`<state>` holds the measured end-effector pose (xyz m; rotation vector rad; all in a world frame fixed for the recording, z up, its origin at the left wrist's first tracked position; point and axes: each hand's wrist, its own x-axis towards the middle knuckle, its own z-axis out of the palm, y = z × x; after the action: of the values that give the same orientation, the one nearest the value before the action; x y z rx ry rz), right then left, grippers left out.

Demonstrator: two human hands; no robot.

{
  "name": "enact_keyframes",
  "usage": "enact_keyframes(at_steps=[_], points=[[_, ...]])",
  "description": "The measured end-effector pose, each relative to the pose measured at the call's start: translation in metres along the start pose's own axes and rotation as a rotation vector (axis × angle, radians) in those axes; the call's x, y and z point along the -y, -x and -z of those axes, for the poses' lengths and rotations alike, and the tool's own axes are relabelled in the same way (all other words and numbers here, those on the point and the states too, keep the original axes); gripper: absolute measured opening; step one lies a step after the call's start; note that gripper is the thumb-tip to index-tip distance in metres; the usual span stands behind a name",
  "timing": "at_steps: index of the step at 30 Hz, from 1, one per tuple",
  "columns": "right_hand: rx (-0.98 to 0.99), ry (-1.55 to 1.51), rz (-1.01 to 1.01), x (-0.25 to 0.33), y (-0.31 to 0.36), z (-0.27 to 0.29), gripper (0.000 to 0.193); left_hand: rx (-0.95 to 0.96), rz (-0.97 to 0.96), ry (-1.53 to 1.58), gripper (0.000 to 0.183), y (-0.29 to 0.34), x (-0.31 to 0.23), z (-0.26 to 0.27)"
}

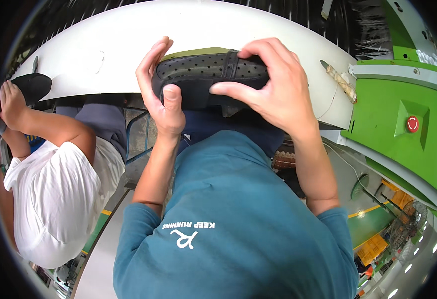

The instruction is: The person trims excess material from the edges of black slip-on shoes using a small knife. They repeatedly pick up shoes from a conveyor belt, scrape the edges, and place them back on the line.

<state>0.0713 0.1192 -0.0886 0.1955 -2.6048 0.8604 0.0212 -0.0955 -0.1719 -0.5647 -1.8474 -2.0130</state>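
Note:
A black strapped shoe (pixel 193 94) is held up at the near edge of the white worktop, its opening showing a dark-dotted lining. My right hand (pixel 283 87) wraps around the right end, fingers over the top by the strap and thumb along the near side. At the other end, my left hand (pixel 161 94) cups the shoe between thumb and fingers, the fingers reaching up past it. An olive-green edge (pixel 198 51) shows just behind the shoe; I cannot tell if it belongs to it.
The white worktop (pixel 128 35) curves ahead, with dark bristle-like strips beyond it. A wrapped-handle tool (pixel 339 79) lies at its right end, by a green machine (pixel 403 109) with a red button (pixel 412 124). On the left, a co-worker in white (pixel 64 194) holds a black piece (pixel 31 88).

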Motion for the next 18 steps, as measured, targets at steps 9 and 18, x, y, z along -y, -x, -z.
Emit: enact_keyframes(at_steps=[9, 18], points=[[-0.074, -0.31, -0.062, -0.05, 0.038, 0.013, 0.044, 0.014, 0.009, 0.03, 0.04, -0.007, -0.001, -0.004], [-0.083, -0.198, 0.025, -0.038, 0.036, 0.011, 0.026, 0.134, 0.227, 0.076, 0.057, 0.0, -0.027, 0.0]])
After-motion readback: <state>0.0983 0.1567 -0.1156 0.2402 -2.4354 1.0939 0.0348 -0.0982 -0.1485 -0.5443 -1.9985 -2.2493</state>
